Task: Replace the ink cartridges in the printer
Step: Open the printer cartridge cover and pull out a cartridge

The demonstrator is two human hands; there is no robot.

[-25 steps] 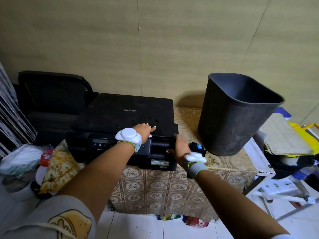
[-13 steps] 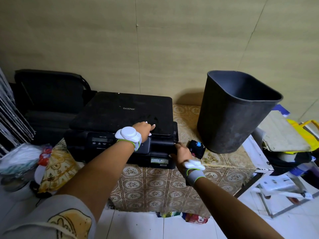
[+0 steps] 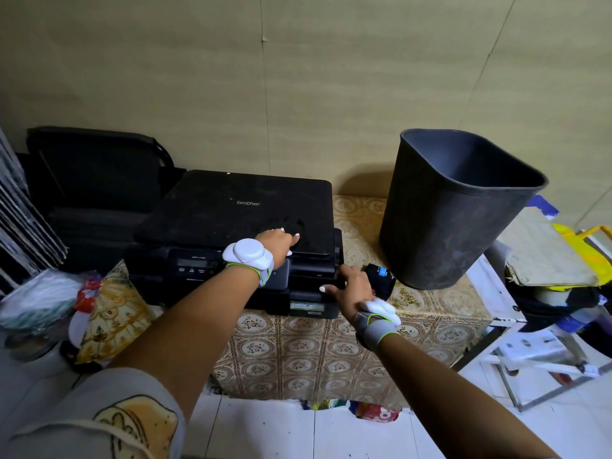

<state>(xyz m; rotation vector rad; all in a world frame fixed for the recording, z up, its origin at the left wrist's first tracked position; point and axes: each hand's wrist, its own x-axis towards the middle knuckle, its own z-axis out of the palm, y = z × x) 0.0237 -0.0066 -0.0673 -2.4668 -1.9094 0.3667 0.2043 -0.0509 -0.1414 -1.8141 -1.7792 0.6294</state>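
A black Brother printer (image 3: pixel 238 207) sits on a table draped in a patterned cloth (image 3: pixel 298 342). My left hand (image 3: pixel 276 241) lies flat on the front right of the printer's lid, fingers straight. My right hand (image 3: pixel 351 286) touches the printer's front right corner, at the cartridge door, with the thumb stretched left and the fingers hidden behind the corner. A small black ink cartridge (image 3: pixel 381 276) with a blue label lies on the cloth just right of that hand.
A tall dark grey bin (image 3: pixel 457 210) stands on the table right of the printer. A black chair (image 3: pixel 92 180) is at the left. Cluttered bags and boards (image 3: pixel 546 253) sit on a white stand at the right. Wall close behind.
My right hand has slid a little forward along the printer's front right corner, uncovering the cartridge on the cloth. The left hand has stayed on the lid.
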